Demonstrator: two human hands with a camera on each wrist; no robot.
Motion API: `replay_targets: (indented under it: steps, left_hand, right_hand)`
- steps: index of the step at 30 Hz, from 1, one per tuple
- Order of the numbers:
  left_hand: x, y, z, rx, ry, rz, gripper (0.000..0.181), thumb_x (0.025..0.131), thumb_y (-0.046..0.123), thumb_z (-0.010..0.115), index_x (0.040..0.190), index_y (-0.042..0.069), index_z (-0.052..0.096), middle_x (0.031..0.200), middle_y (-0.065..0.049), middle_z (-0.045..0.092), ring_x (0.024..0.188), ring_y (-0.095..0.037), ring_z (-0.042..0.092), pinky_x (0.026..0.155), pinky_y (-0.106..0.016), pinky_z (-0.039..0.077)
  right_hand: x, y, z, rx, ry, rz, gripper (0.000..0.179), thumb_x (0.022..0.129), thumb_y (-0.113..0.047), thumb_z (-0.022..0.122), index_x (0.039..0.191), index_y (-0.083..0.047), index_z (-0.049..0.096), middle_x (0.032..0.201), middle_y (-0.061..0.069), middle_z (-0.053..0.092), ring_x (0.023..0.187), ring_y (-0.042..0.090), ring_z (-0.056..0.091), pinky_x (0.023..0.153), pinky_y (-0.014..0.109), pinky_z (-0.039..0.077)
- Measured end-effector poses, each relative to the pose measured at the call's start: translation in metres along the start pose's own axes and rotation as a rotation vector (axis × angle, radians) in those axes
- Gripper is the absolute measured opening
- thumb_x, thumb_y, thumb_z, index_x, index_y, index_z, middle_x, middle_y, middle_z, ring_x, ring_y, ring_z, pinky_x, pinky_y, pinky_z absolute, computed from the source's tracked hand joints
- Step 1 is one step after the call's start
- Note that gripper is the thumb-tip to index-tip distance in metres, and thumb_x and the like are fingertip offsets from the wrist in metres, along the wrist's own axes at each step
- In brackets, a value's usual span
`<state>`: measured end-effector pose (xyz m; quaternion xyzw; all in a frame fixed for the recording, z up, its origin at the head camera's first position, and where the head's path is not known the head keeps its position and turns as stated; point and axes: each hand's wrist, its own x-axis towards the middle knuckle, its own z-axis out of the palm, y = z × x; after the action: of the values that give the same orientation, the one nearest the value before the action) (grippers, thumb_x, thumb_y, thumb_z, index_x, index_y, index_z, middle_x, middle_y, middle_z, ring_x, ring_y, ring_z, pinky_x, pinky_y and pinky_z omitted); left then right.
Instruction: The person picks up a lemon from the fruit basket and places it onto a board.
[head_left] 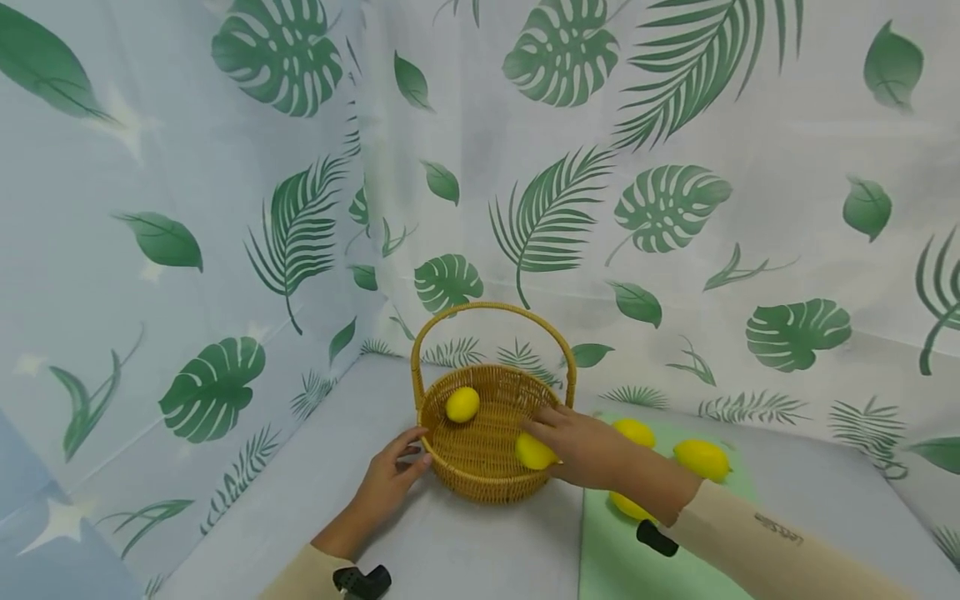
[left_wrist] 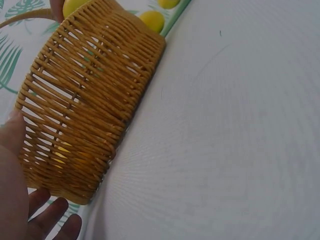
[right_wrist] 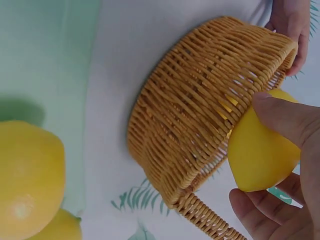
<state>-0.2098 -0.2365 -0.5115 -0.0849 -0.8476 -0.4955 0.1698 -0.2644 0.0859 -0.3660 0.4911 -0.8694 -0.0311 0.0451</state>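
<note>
A round wicker basket [head_left: 487, 487] with a tall arched handle stands on the white surface. One lemon [head_left: 462, 405] lies inside it toward the left. My right hand [head_left: 588, 446] holds a second lemon [right_wrist: 265, 145] between thumb and fingers at the basket's right rim. In the right wrist view the thumb lies along the rim side of that lemon. At the left rim, my left hand [head_left: 392, 479] touches the basket, its thumb against the wickerwork [left_wrist: 85, 95] and its other fingers loosely spread at the side.
On a pale green mat [head_left: 622, 558] right of the basket lie several more lemons [head_left: 702, 460], partly hidden by the right forearm. White cloth [head_left: 487, 208] printed with green leaves rises behind and to the left. Dark wrist straps [head_left: 657, 538] sit on the wrists.
</note>
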Motion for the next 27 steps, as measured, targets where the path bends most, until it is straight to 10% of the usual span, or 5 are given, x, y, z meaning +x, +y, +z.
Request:
replay_targets:
  steps: [27]
  left_hand:
    - [0.001,0.003,0.004,-0.003,0.006,-0.012,0.055,0.095,0.043,0.062,0.14,0.013,0.052,0.138,-0.001,0.052,0.113,-0.023,0.058,0.087,-0.04,0.051]
  right_hand:
    - [-0.049,-0.001,0.009,0.179,0.023,0.094,0.061,0.082,-0.037,0.079,0.136,-0.025,0.053,0.126,-0.006,0.05,0.116,0.018,0.048,0.098,0.041,0.044]
